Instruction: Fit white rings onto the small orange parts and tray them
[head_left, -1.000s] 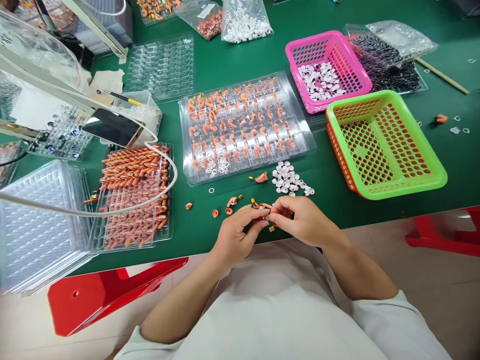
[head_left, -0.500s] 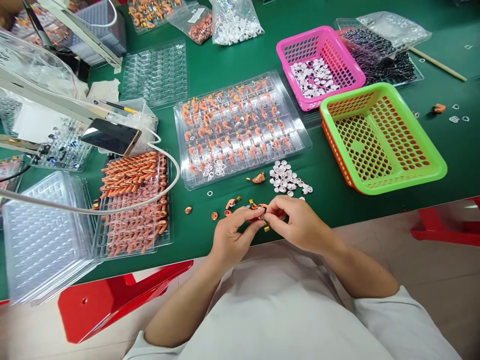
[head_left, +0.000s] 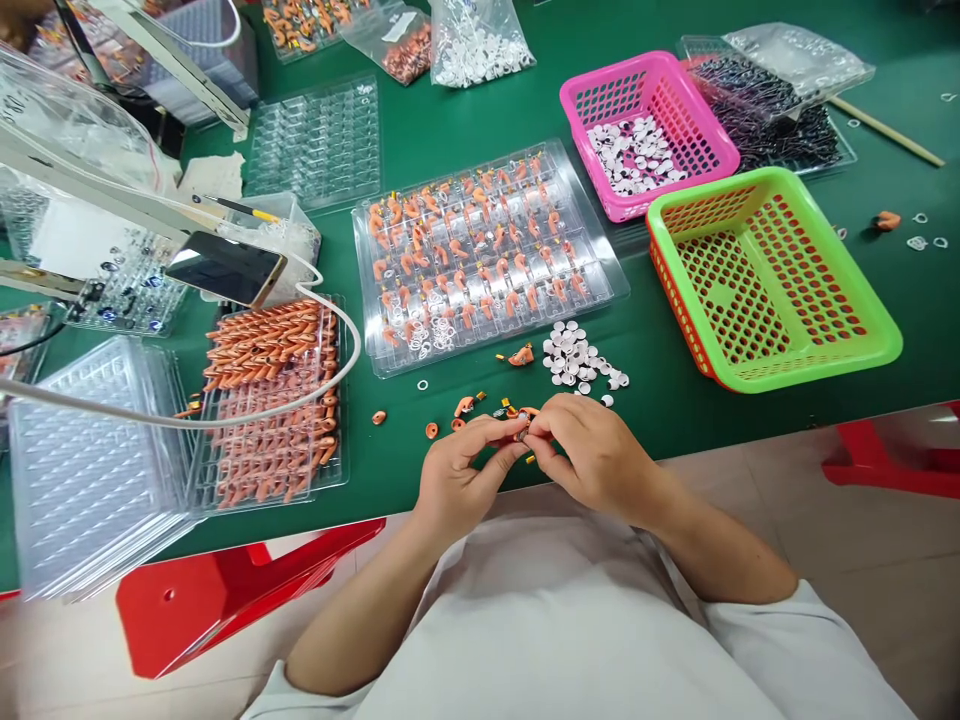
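Observation:
My left hand (head_left: 466, 468) and my right hand (head_left: 589, 452) meet at the table's front edge. Thumb and forefinger of each are pinched around one small orange part with a flexible strip, an earphone shell by its look; the fingers cover most of it. Just beyond my fingertips lie loose orange shell pieces (head_left: 464, 405) with gold connectors. A pile of small white round pieces (head_left: 574, 357) sits beyond my right hand. Behind that, a clear blister tray (head_left: 491, 255) holds rows of orange parts and a few white rings.
Right of the tray stand a pink basket (head_left: 613, 205) with white discs and a green basket (head_left: 889, 325) nested in a red one. At left are stacked clear trays (head_left: 82, 450), a tray of orange shells (head_left: 266, 400), a phone (head_left: 225, 268) and a white cable (head_left: 352, 345) arching over them.
My right hand's fingers have shifted slightly around the small part, and its forefinger is more bent. Both hands stay together in the same place. The whole view has moved a little.

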